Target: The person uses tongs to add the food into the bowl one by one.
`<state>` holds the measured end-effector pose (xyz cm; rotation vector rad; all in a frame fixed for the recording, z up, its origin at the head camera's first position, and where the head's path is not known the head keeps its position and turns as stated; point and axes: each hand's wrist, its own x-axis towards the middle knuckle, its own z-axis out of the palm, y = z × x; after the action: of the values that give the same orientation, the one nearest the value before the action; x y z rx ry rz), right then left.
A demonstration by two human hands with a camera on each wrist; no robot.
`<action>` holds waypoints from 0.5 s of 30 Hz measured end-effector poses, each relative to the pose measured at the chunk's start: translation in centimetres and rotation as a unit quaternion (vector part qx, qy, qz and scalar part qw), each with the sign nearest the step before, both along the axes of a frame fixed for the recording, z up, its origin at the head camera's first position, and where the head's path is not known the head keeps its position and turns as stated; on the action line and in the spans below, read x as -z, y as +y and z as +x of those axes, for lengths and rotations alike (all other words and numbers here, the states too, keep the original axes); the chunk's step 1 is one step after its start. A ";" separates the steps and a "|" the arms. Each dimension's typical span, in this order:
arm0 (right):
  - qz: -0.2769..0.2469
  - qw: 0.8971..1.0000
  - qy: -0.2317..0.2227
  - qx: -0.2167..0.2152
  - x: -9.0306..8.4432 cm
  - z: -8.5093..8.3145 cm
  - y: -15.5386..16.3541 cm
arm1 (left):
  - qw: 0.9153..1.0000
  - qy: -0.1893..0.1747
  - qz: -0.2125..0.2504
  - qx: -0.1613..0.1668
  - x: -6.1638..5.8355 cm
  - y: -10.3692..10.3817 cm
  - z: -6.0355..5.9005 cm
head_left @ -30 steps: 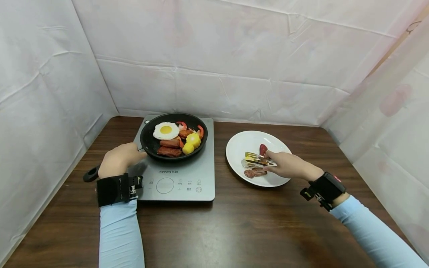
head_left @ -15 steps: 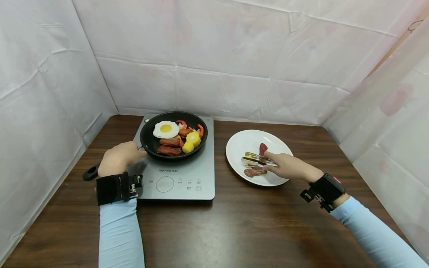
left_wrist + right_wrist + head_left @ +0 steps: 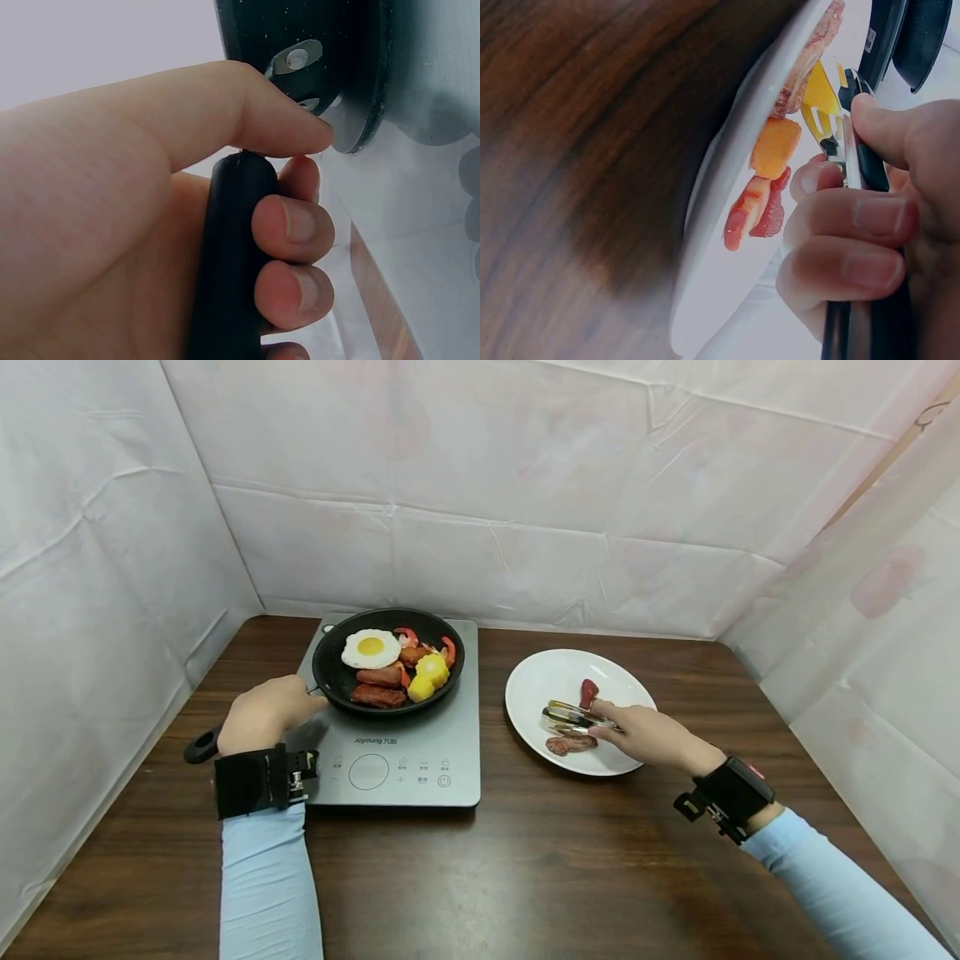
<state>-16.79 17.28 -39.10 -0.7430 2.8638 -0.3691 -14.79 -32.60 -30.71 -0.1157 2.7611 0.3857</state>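
A black frying pan sits on a grey induction cooker, holding a fried egg, sausages, shrimp and yellow pieces. My left hand grips the pan's black handle, fingers curled round it. My right hand holds metal tongs over a white plate. The tongs' tips lie low over the plate beside a meat slice and a red shrimp piece. In the right wrist view the tongs lie by the shrimp on the plate.
A dark wooden table carries everything. White sheeting walls in the back and both sides. The cooker's control panel faces me.
My right hand has drawn back slightly and the tongs' arms have come closer together over the plate. My left hand keeps its grip on the pan handle.
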 end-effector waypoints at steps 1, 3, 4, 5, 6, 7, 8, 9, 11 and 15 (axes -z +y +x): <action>0.000 1.000 0.005 0.000 0.1 0.0 0.0 | 1.000 0.000 0.000 0.001 0.0 0.0 0.0; 0.001 1.000 0.014 0.000 0.2 0.1 0.0 | 1.000 0.000 -0.001 0.001 0.0 -0.1 0.0; 0.000 1.000 0.016 0.002 0.2 0.1 0.1 | 1.000 0.000 0.000 0.000 0.0 -0.1 0.0; 0.001 1.000 0.019 0.000 0.3 0.1 0.1 | 1.000 0.000 0.000 0.000 0.0 -0.2 0.0; 0.003 1.000 0.021 0.000 0.3 0.1 0.1 | 1.000 0.000 -0.001 0.001 0.0 -0.2 0.0; 0.004 1.000 0.022 -0.001 0.3 0.1 0.1 | 1.000 -0.001 -0.001 0.001 0.0 -0.2 0.0; 0.004 1.000 0.023 -0.001 0.3 0.1 0.1 | 1.000 -0.001 -0.001 0.002 0.0 -0.2 0.0; 0.004 1.000 0.023 0.000 0.3 0.2 0.2 | 1.000 -0.001 0.000 0.003 0.0 -0.3 0.0; 0.004 1.000 0.020 0.001 0.3 0.2 0.2 | 1.000 -0.001 0.001 0.006 0.1 -0.2 0.1; -0.005 1.000 0.014 -0.003 0.3 0.2 0.3 | 1.000 0.000 0.000 0.010 0.1 -0.2 0.0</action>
<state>-16.56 17.54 -39.38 -0.7642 2.8879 -0.3750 -14.77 -32.77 -30.79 -0.0878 2.7605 0.3802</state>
